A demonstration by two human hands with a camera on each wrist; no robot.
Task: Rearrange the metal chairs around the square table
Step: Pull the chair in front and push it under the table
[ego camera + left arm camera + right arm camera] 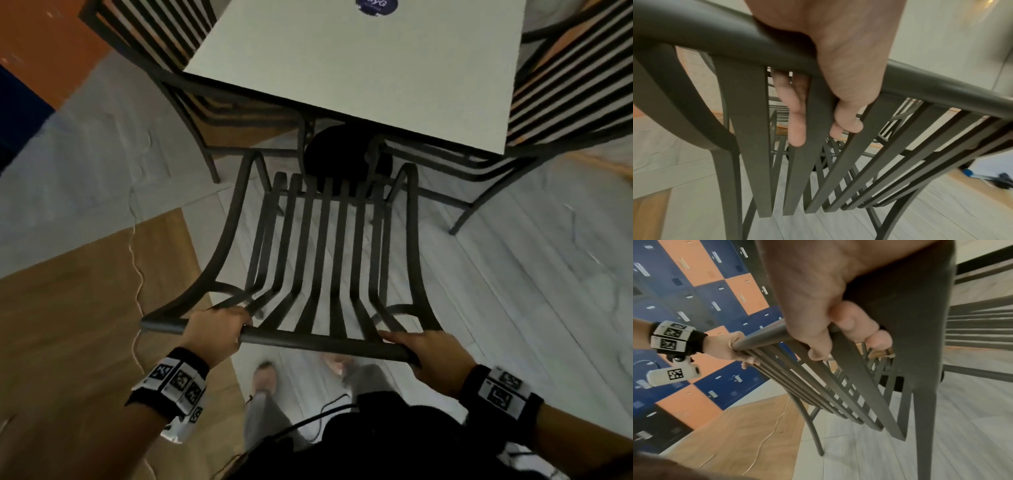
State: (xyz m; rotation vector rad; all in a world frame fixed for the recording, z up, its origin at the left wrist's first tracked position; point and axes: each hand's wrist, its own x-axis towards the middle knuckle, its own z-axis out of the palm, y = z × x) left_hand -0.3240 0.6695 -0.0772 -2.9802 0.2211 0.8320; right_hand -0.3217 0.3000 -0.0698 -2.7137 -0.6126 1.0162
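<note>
Both hands on the top rail (308, 342) of a dark metal chair (329, 246), in front of the person. Left hand (214, 330) wraps the rail near its left end, fingers (795, 113) curled down behind the back slats, thumb on the near side. Right hand (428, 356) grips the rail's right end, fingers (857, 322) curled round it beside the right upright. So both closed on the rail, holding the chair.

Chair faces the square table (342, 68); seat front sits just short of the table's near edge, close to the black round base (335, 150) under it. Whether the legs are all on the floor, cannot tell.

Two more slatted chairs: left chair (178, 58) and right chair (565, 78), each with its seat part way under the tabletop. Blue round sticker (375, 6) on the tabletop's far part.

Floor grey planks with wood-tone patches; thin white cable (137, 267) runs across the wood part at left. Blue and orange lockers (701, 293) along the wall to the left. Marker bands on both wrists. The person's shoe (265, 373) below the rail, blurred.
</note>
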